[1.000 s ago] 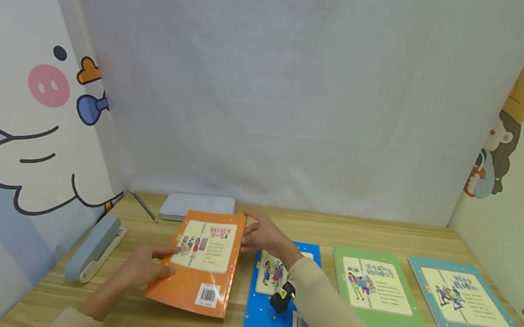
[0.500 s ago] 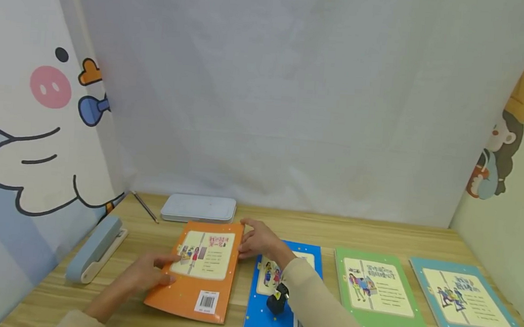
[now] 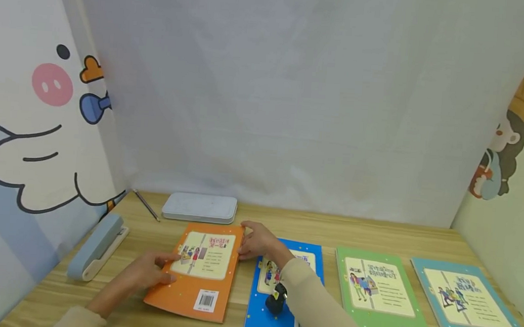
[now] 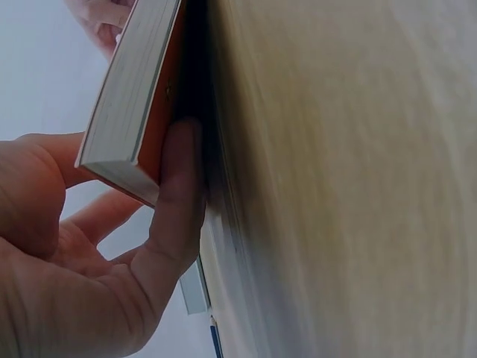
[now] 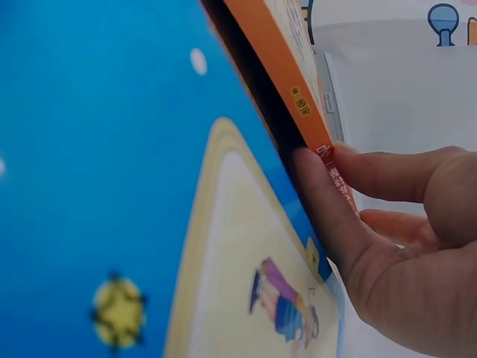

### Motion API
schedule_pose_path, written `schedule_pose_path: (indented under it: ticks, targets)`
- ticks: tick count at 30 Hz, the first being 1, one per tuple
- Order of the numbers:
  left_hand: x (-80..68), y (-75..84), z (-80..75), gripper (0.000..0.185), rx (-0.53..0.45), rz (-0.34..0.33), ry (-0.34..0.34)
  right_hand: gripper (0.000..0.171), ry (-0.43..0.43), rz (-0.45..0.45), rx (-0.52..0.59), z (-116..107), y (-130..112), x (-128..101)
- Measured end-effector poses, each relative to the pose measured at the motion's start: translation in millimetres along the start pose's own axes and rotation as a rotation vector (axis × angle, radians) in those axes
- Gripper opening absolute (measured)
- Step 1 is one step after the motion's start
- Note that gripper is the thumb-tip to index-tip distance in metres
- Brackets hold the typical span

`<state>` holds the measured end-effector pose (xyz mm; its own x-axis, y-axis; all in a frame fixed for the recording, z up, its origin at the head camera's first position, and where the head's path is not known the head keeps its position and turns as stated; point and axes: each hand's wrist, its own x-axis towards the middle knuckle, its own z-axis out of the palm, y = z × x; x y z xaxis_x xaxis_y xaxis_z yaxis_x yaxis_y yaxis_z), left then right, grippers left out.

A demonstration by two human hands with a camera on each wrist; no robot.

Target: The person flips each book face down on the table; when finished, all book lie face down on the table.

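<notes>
Between both hands [image 3: 145, 273] [image 3: 256, 240], I gripped the orange book [image 3: 201, 271] by opposite edges, slightly raised off the surface [image 3: 375, 235]; lowering both sides evenly beside the blue book [image 3: 278, 321] seemed advisable.

Wooden desk [image 3: 375, 237], white backdrop [image 3: 293, 110]

Head view above; wrist views close, sharing orange book [image 3: 199, 270].
</notes>
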<state>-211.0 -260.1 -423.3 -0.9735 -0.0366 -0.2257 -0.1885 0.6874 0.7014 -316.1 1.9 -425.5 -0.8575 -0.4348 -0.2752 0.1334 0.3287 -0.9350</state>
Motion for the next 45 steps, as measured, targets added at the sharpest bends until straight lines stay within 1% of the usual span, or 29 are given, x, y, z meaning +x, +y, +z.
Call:
schedule_pose_path:
  ticks: [7,13,21,27,32,33,36,38,41,43,45]
  targets:
    - [-0.7,-1.8,-1.9,0.053,0.021,0.036,0.002,0.083,-0.008,0.001,0.005,1.9,-0.6,1.5]
    - [-3.2,-2.4,-0.1,0.052,0.007,0.026,0.003,0.082,0.000,0.013,-0.006,2.8,0.9,4.3]
    - [-3.0,-3.1,0.2,0.051,0.077,0.073,-0.004,0.083,0.004,0.035,-0.006,1.8,-4.4,0.2]
    - [-5.2,-0.5,0.1,0.050,0.113,0.077,-0.023,0.082,0.001,0.031,-0.010,1.5,-6.3,-3.0]
    - [-7.7,1.0,-1.6,0.049,0.155,0.090,-0.012,0.079,0.003,0.032,-0.006,0.4,-5.0,-5.4]
    - [-8.2,1.5,-2.1,0.049,0.176,0.092,-0.005,0.079,0.002,0.030,-0.005,-0.1,-4.9,-6.0]
    - [-9.1,2.1,-3.0,0.048,0.285,0.110,0.025,0.075,0.012,0.014,-0.022,-2.0,-4.3,-8.3]
    - [-9.9,3.3,-2.6,0.048,0.370,0.108,0.043,0.071,0.039,-0.018,-0.043,-4.8,-2.8,-10.1]
    - [-12.1,7.4,-1.2,0.046,0.484,0.086,0.054,0.064,0.111,-0.082,-0.098,-10.4,-0.2,-14.3]
    - [-13.6,11.9,-0.4,0.041,0.558,0.077,0.064,0.059,0.154,-0.134,-0.135,-15.4,2.2,-18.3]
    - [-13.7,16.4,0.6,0.027,0.618,0.069,0.084,0.055,0.189,-0.182,-0.196,-21.1,4.1,-23.6]
